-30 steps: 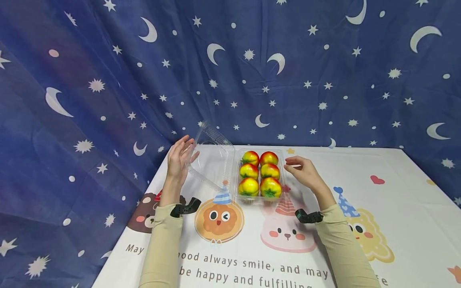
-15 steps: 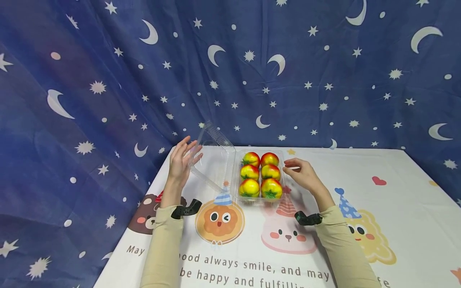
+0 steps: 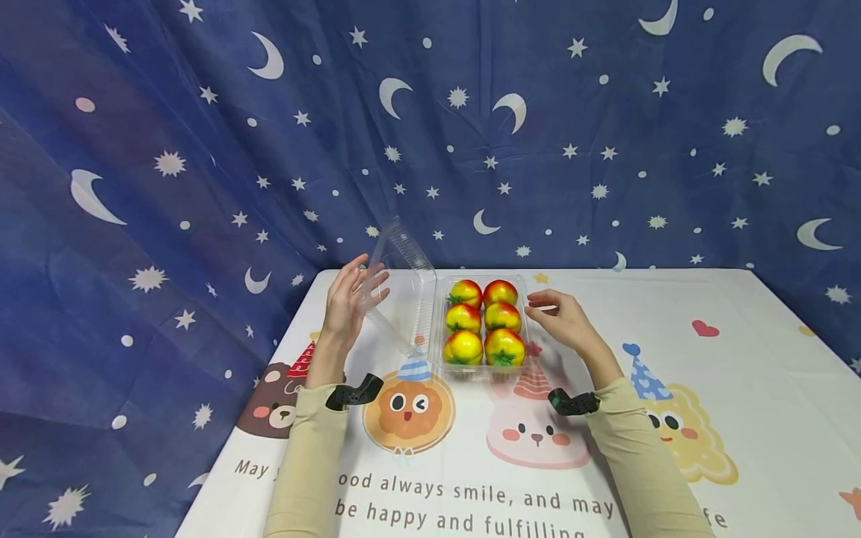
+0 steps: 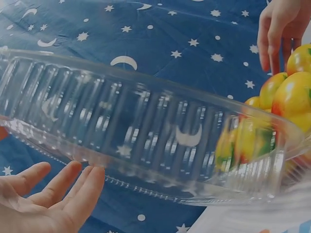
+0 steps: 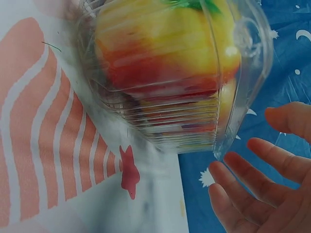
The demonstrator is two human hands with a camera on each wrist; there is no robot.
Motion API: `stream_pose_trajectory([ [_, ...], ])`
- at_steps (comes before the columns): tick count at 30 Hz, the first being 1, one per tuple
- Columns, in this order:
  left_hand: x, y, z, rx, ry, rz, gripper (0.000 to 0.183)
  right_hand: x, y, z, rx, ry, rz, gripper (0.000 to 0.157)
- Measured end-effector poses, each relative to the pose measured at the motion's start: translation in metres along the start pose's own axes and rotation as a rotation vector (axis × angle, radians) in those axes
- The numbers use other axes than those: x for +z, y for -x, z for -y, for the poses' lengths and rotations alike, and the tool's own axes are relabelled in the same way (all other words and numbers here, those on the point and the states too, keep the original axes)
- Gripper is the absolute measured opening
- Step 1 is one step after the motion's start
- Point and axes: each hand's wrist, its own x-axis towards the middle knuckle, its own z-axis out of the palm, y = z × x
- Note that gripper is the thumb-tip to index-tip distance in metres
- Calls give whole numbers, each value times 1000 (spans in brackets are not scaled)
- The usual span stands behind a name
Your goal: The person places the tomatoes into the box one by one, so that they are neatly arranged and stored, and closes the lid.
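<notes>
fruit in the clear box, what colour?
The fruit are yellow blending to red, with green leafy tops. Head view shows it best.

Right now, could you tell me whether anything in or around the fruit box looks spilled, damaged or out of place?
Nothing stands out. The six fruits sit in neat rows in the clear box, none spilled onto the table. The lid stands open beside the left hand; the right hand is near the box's other side.

Your table [image 3: 740,388] wears a cartoon-animal cloth; a clear clamshell tray [image 3: 481,368] of six tomatoes [image 3: 483,326] sits near its far edge.
</notes>
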Motion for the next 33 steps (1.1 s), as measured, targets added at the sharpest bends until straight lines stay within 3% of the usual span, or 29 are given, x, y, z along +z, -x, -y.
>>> stream_pose_trajectory([
  [26,26,3,22,-71,-102,142,54,-2,0,-5,3,-9,-6,37],
  [33,30,4,26,-67,-174,175,52,-1,0,-6,-8,-4,-4,37],
])
